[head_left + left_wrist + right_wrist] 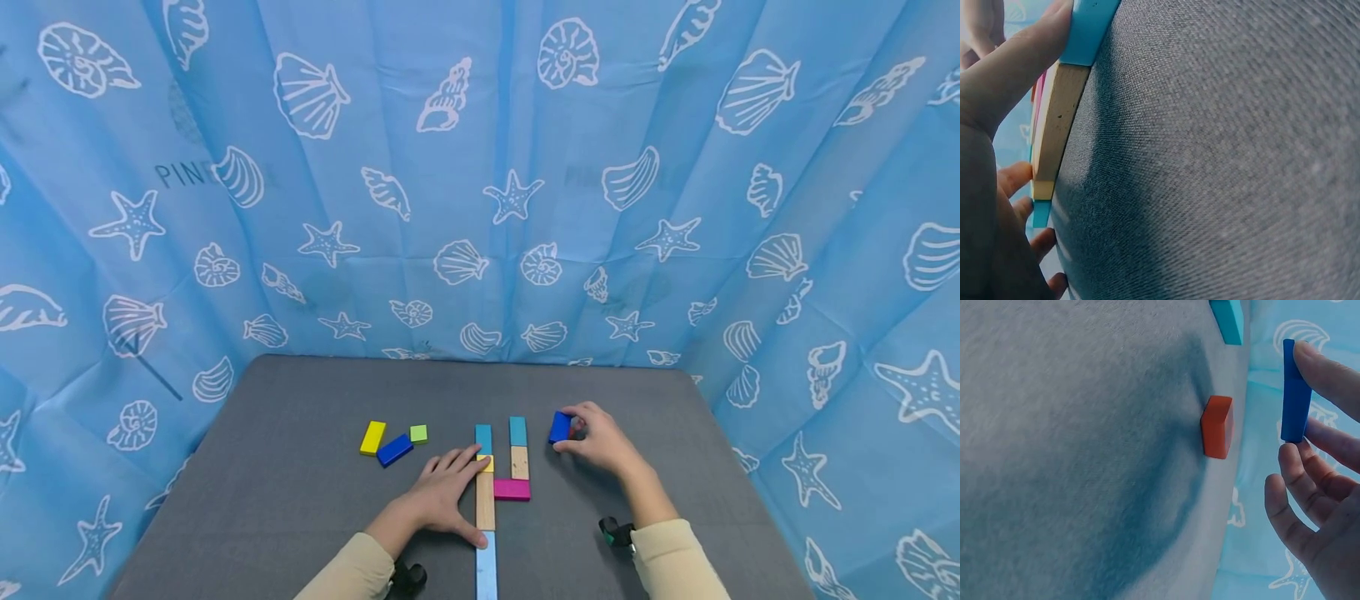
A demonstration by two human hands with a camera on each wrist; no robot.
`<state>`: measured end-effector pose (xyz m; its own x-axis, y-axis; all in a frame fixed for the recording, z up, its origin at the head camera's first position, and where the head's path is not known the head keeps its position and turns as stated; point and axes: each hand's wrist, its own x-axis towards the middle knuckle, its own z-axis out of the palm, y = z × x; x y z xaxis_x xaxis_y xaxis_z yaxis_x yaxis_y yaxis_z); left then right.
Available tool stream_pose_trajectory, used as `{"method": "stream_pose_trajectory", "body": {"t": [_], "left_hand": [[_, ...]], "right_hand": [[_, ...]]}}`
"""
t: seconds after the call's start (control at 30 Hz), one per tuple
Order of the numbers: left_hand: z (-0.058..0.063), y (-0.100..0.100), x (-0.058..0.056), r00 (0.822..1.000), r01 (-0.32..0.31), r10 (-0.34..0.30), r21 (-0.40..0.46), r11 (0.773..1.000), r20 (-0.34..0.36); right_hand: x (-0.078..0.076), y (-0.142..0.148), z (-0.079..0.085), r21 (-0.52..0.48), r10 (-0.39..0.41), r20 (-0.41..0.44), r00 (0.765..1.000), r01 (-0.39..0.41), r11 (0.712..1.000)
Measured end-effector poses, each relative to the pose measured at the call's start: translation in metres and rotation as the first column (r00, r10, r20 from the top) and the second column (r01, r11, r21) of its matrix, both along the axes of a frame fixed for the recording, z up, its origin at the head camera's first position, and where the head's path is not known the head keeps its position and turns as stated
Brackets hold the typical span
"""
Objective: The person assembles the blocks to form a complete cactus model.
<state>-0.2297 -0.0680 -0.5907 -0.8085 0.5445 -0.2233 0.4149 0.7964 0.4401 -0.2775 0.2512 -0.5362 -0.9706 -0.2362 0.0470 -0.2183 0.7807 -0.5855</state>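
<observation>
My right hand (603, 442) pinches a dark blue block (559, 427) between thumb and fingers. In the right wrist view the blue block (1296, 394) is raised off the table, with an orange-red block (1216, 428) lying below it. My left hand (438, 498) rests spread along a column of blocks, forefinger at the small yellow block (486, 467) and thumb at the light blue block (487, 568). Between them lies a plain wooden block (486, 502); a teal block (483, 435) tops the column. Beside it, a magenta block (512, 490) joins a second wooden block (520, 463) and teal block (518, 431).
Left of the column lie a yellow block (372, 437), another dark blue block (395, 450) and a small lime-green block (418, 433). The grey table (300, 467) is bounded by a blue shell-print curtain (480, 208) at the back and sides.
</observation>
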Motion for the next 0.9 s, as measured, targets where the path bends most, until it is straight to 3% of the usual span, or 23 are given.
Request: {"method": "stream_pose_trajectory", "body": {"t": [0.9], "left_hand": [[-0.001,0.0,-0.001,1.0,-0.015,0.015,0.003,1.0,0.021]], "right_hand": [[-0.017,-0.036,0.002,-0.007,0.01,0.013,1.0,-0.01,1.0]]}}
